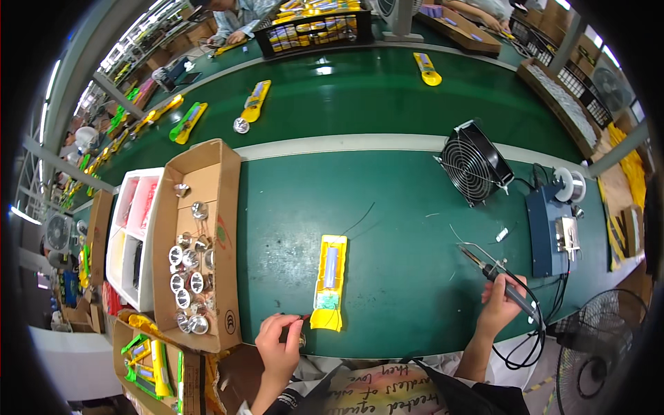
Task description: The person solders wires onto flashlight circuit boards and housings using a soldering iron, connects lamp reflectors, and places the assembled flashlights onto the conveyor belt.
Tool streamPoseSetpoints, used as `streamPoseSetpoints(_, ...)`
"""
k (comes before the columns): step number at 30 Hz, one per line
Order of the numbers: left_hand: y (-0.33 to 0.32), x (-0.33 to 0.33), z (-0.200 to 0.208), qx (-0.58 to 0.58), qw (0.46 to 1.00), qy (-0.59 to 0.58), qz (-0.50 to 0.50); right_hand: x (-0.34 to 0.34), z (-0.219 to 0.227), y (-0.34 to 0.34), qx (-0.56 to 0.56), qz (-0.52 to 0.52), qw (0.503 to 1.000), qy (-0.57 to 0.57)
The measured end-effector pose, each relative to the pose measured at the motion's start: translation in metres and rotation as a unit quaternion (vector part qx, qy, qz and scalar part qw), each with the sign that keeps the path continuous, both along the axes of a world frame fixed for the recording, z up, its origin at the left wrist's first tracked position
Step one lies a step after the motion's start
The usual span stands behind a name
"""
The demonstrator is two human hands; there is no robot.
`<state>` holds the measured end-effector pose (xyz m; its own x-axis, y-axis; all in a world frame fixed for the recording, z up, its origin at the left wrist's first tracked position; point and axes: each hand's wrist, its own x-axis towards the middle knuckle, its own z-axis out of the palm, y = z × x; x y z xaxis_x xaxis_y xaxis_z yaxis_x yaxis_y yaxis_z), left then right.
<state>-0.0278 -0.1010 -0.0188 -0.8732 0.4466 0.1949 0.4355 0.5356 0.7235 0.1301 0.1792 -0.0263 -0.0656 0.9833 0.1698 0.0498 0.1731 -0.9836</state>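
My right hand (pixel 501 303) is wrapped round a soldering iron (pixel 513 291), its tip pointing up and left over the bench. A thin metal tube lies along the iron near its tip. My left hand (pixel 279 340) is closed in a pinch at the bench's near edge; a bit of red and something small and shiny show by its fingers, too small to name. Just right of it lies an open yellow flashlight housing (pixel 319 280), holding a purple cylindrical battery (pixel 331 268) and a green circuit board (pixel 328 301). One thin dark wire extends from its far end.
A cardboard box (pixel 231 277) of silver reflectors stands left, beside a white foam tray (pixel 143 297). At right are a black fan (pixel 474 162), a blue soldering station (pixel 541 232) and a solder spool (pixel 570 185). Beyond, a green conveyor (pixel 346 97) carries yellow and green housings; other people work there.
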Motion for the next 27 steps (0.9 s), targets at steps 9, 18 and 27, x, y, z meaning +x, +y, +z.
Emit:
streamPoseSetpoints(9,0.006,0.019,-0.027,0.076,0.997,-0.001,0.01,0.001,-0.003,-0.006,0.021,0.034,0.998,0.049)
streamPoseSetpoints(18,0.014,0.017,-0.023,0.135,0.989,-0.024,0.059,-0.018,0.023,-0.04,-0.028,0.15,0.982,0.107)
streamPoseSetpoints(27,0.018,0.012,-0.019,0.117,0.991,-0.046,0.048,-0.044,0.031,-0.085,-0.068,0.262,0.962,0.028)
